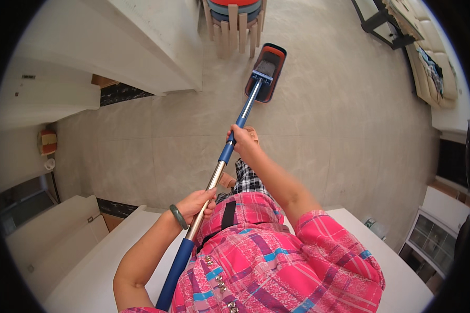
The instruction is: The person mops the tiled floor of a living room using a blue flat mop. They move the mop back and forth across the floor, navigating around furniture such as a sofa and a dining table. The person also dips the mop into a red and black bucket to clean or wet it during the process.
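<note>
A mop with a blue and metal telescopic handle runs from lower left up to its head. My left hand, with a dark green bangle at the wrist, is closed round the metal part of the pole. Higher up, my right hand grips the blue section. The mop head, with a grey pad, is inside an oblong bucket with an orange and dark inside, standing on the floor. How deep the pad sits cannot be told.
Stacked stools stand just beyond the bucket. A white wall juts in at upper left. At upper right are a cream sofa with clothes on it and a dark-legged table. White surfaces lie behind me; my sandals are below the pole.
</note>
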The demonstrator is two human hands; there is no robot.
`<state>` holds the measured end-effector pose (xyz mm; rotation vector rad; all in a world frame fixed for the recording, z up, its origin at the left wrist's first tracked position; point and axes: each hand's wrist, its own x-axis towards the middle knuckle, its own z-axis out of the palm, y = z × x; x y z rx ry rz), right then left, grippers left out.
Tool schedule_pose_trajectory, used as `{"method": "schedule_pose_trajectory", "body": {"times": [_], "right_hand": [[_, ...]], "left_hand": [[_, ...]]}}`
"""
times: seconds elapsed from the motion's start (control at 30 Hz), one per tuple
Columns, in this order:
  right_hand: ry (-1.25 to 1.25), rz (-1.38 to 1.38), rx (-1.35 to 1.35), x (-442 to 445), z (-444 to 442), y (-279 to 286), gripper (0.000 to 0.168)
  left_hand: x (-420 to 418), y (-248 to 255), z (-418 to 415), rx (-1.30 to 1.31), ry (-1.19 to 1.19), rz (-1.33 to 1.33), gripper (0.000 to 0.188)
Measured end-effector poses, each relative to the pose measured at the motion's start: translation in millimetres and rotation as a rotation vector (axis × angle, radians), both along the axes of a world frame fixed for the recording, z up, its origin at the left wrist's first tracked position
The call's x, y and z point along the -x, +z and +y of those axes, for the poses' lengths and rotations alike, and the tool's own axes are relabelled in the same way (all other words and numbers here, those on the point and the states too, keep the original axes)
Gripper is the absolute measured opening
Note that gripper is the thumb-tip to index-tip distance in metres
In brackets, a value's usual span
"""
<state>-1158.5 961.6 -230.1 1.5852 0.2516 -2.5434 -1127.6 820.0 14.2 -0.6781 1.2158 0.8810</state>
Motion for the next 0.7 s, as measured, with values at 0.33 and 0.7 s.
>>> {"method": "schedule_pose_trajectory", "body": {"times": [0.33,0.7], "right_hand": [[-0.058,-0.042,-0.049,26,35,-40,0.01],[-0.084,-0.035,0.032,52,44,-83,0.011]], "left_hand": [[2,21,22,-0.032,0.044,-0.009,0.018],[12,34,19,0.074,-0.315,0.132,0.015]]}}
